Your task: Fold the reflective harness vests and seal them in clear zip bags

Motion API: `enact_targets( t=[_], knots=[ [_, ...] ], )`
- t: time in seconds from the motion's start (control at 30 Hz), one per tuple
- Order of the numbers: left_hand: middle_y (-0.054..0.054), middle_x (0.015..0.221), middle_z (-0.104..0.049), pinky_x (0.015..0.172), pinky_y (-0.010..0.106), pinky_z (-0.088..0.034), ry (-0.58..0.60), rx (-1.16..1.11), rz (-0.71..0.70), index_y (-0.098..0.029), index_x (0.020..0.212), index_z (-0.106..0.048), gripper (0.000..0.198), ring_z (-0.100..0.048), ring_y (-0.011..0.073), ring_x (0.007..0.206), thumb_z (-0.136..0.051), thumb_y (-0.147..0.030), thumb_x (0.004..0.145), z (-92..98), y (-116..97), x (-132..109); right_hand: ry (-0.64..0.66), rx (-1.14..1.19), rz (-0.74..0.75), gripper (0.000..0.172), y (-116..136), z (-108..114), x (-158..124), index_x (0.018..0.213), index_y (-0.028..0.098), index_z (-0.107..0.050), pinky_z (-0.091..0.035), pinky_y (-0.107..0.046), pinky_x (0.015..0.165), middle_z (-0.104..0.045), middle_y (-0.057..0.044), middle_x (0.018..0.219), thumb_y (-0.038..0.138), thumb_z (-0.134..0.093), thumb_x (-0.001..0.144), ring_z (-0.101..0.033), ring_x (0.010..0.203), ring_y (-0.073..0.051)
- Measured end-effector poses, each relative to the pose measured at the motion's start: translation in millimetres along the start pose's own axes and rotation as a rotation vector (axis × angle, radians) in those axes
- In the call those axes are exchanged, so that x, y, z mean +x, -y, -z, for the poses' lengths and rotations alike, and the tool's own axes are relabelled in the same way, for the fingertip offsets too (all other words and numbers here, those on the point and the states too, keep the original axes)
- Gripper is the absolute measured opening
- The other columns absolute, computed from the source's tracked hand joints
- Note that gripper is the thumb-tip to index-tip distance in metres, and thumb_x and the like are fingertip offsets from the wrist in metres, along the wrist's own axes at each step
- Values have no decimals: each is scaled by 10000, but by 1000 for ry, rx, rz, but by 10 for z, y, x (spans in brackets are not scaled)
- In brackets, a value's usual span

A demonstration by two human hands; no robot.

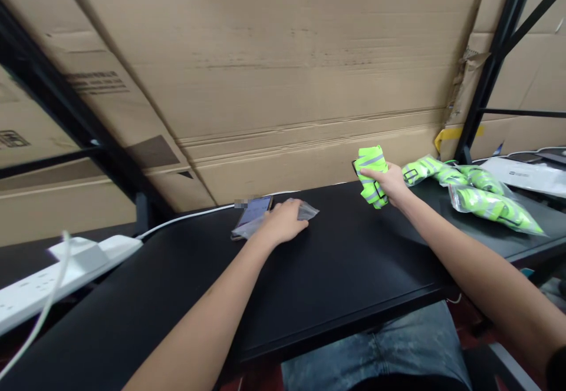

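Dark smartphone (255, 210): screen content too small to read, top corner pixel-blurred. Clear plastic bag (307, 211) partly hidden under left hand (283, 221). Neon-yellow reflective fabric bundle (370, 174) partly covered by right hand (384, 178). White power strip (57, 273) cut off at left edge.

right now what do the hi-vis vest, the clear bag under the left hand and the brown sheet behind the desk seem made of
The hi-vis vest in the right hand looks like synthetic fabric, matte neon with silvery reflective bands; fibre unclear. The clear bag under the left hand seems thin plastic, glossy and creased. The brown sheet looks like matte cardboard, with creased fold ridges.
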State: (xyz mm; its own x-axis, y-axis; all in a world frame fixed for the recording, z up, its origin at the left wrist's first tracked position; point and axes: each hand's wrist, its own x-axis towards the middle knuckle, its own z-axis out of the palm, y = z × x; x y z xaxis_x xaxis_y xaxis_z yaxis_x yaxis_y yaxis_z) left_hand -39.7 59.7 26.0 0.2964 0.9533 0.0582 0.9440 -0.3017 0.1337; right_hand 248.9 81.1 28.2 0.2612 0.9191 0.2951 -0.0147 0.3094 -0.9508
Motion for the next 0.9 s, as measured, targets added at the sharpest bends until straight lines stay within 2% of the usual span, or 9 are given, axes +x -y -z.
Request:
enact_targets(
  t=[0.1, 0.2, 0.27, 0.3, 0.4, 0.5, 0.63, 0.77, 0.9],
  knots=[
    [61, 1302, -623, 1055, 416, -415, 33, -190, -355, -267, 1194, -635, 483, -524, 270, 1272, -542, -228, 721, 37, -120, -58, -7, 23, -2, 494, 43, 44, -3, 937, 145, -728, -572, -346, 656, -756, -125, 976, 406, -883, 547, -710, 803, -246],
    [42, 1221, -644, 1065, 394, -394, -8, -292, -465, -258, 1043, -675, 299, -525, 244, 1249, -507, -264, 796, 116, -290, -158, -20, 25, -7, 479, 62, 82, 14, 932, 146, -727, -574, -346, 644, -756, -129, 988, 408, -875, 559, -715, 801, -252],
    [46, 1128, -664, 1022, 407, -410, -71, -273, -466, -249, 1023, -669, 256, -553, 255, 1172, -534, -388, 857, 149, -400, -220, -27, 23, -6, 465, 65, 101, 27, 922, 151, -728, -576, -347, 648, -757, -128, 990, 408, -874, 563, -716, 810, -257],
    [49, 1088, -669, 992, 415, -421, -88, -238, -468, -244, 1019, -667, 298, -566, 264, 1124, -561, -470, 858, 151, -451, -247, -29, 27, -2, 463, 67, 107, 29, 917, 152, -729, -577, -348, 651, -758, -127, 988, 408, -876, 561, -715, 813, -258],
    [61, 1020, -670, 921, 444, -433, -96, -76, -487, -228, 974, -667, 449, -575, 297, 1033, -644, -630, 776, 85, -590, -299, -17, 46, 5, 468, 82, 105, 16, 913, 148, -734, -574, -349, 658, -758, -124, 975, 403, -886, 550, -711, 808, -255],
    [78, 970, -664, 874, 437, -443, -110, 22, -456, -203, 900, -647, 334, -577, 305, 1001, -619, -529, 832, -50, -701, -303, 19, 65, -11, 466, 107, 68, -29, 897, 144, -740, -569, -342, 659, -756, -114, 945, 386, -900, 533, -703, 790, -242],
    [92, 921, -662, 788, 400, -464, -130, -12, -337, -184, 877, -622, 190, -602, 290, 943, -498, -325, 904, -184, -763, -258, 36, 163, -68, 445, 118, -15, -98, 882, 147, -733, -564, -333, 633, -749, -98, 920, 371, -900, 536, -687, 742, -214],
    [74, 898, -649, 729, 358, -463, -168, -145, -246, -190, 882, -623, 192, -619, 252, 873, -491, -327, 909, -188, -712, -235, 47, 223, -114, 448, 97, -79, -149, 886, 147, -727, -563, -331, 617, -745, -95, 927, 363, -903, 535, -676, 707, -198],
    [56, 888, -643, 692, 326, -449, -165, -176, -231, -191, 900, -634, 159, -620, 219, 811, -529, -309, 888, -184, -644, -241, 80, 193, -125, 466, 90, -121, -200, 900, 141, -729, -560, -327, 616, -745, -97, 916, 365, -908, 534, -674, 705, -199]
  ],
)
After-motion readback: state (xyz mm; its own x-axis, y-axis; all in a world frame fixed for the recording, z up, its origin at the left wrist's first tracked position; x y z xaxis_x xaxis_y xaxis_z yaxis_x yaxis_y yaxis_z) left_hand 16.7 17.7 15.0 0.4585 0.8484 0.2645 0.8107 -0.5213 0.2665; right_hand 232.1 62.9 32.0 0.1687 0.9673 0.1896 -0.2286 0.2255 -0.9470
